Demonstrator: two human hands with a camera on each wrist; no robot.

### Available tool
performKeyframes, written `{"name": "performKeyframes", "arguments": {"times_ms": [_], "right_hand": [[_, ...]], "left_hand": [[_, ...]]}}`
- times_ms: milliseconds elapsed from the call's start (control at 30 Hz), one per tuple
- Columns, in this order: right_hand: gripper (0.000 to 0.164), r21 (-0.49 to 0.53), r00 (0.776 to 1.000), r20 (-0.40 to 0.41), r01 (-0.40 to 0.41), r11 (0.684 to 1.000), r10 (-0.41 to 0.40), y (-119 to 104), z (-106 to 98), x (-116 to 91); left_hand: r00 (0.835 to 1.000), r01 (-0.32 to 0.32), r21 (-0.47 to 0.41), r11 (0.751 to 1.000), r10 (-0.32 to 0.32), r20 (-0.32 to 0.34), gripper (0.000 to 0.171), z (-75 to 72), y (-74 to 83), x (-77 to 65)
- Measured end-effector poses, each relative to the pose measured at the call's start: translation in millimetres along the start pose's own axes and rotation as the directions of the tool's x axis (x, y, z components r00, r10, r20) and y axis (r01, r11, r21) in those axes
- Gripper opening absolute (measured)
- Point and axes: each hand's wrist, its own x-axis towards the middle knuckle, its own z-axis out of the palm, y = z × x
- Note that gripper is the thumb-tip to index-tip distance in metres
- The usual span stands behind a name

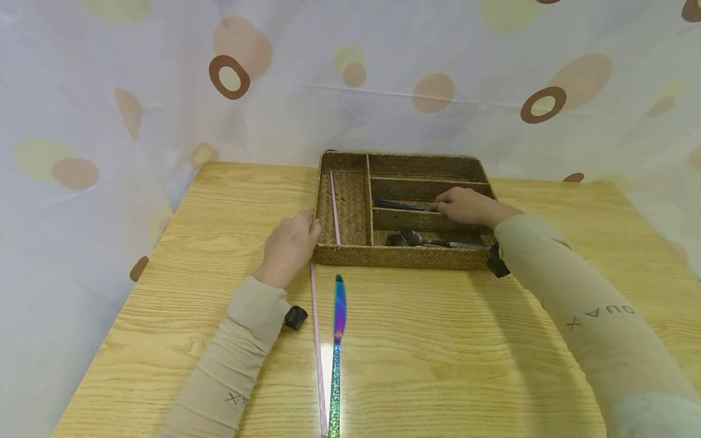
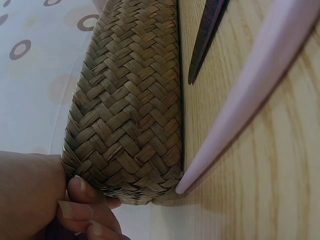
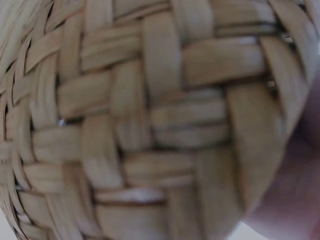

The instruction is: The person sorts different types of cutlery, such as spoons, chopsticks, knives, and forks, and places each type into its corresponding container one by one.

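Observation:
A woven cutlery tray [image 1: 408,257] stands towards the back of the table. My left hand [image 1: 289,246] grips its left side near the front corner, with the thumb at the rim; fingertips [image 2: 75,210] show against the weave in the left wrist view. My right hand [image 1: 471,207] reaches into the middle right compartment and pinches the end of dark blue cutlery [image 1: 402,205], whose kind cannot be told. The right wrist view is mostly filled by the tray's weave. Dark spoons [image 1: 413,238] lie in the front compartment, a pink chopstick [image 1: 334,210] in the left one.
On the wooden table [image 1: 427,347], a rainbow-coloured table knife [image 1: 339,307] points towards the tray. Left of it lies another pink chopstick [image 1: 317,340], its tip by the tray's front left corner. A patterned cloth [image 1: 383,79] hangs behind the table.

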Motion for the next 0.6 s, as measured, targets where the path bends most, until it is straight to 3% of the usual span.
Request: {"name": "performKeyframes", "arguments": {"times_ms": [600], "right_hand": [[0.046,0.012,0.999,-0.035,-0.040,0.999,0.040,-6.9,3.8,-5.0]], "left_hand": [[1.000,-0.019,0.019,1.000,0.019,-0.022,0.040,1.7,-1.2,-0.3]]}}
